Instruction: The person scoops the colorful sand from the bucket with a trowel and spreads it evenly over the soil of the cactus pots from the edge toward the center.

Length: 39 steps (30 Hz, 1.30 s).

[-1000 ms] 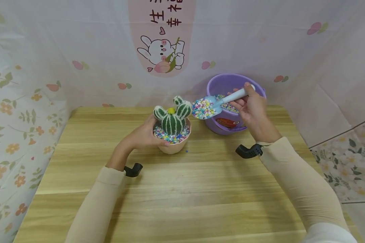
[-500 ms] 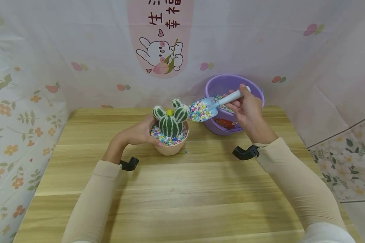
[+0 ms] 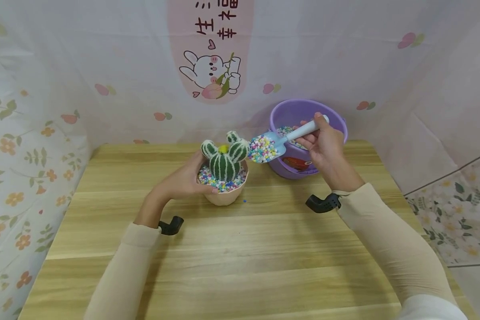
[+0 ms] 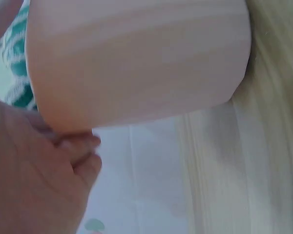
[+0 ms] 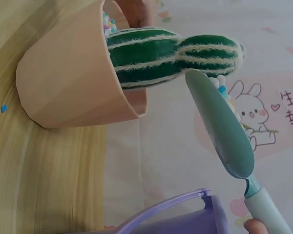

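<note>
A person's left hand (image 3: 184, 182) wraps around the near-left side of a pink pot (image 3: 225, 194) standing near the middle of the wooden tabletop (image 3: 240, 262), toward its far edge; the left wrist view shows the fingers (image 4: 78, 146) pressed against the pot's wall. A green toy cactus (image 3: 225, 159) with white stripes rises from coloured pebbles (image 3: 220, 183) in the pot. The right hand (image 3: 326, 149) grasps the pale handle of a small blue scoop (image 3: 278, 141), its blade heaped with more coloured pebbles and held in the air just beside the cactus's right arm, above the pot's far-right rim. Behind the scoop, a purple bucket (image 3: 328, 113) holding pebbles stands at the far-right part of the tabletop, close to the printed curtain (image 3: 104, 66). One blue pebble (image 3: 245, 201) lies on the wood just beside the pot.
</note>
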Each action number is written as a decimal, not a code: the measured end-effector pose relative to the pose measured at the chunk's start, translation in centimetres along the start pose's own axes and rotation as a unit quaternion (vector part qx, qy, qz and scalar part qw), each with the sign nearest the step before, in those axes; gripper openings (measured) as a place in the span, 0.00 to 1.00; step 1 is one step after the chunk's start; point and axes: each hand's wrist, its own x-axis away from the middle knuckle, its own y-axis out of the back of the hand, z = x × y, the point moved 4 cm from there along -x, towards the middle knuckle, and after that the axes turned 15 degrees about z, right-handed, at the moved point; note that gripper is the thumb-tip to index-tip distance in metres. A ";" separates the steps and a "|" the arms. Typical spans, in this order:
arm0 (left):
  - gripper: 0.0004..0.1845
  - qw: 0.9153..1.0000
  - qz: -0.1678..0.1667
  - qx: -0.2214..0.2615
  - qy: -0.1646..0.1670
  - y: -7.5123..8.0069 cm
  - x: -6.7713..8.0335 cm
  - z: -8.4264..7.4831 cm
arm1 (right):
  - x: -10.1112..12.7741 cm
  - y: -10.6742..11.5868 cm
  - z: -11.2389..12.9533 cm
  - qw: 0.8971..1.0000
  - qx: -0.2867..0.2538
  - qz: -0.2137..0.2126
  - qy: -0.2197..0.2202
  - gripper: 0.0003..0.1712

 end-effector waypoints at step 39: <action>0.63 0.997 0.065 -0.017 0.043 1.0 0.0 0.7 | 0.2 -0.6 -2.0 0.997 0.065 -0.037 0.021 0.13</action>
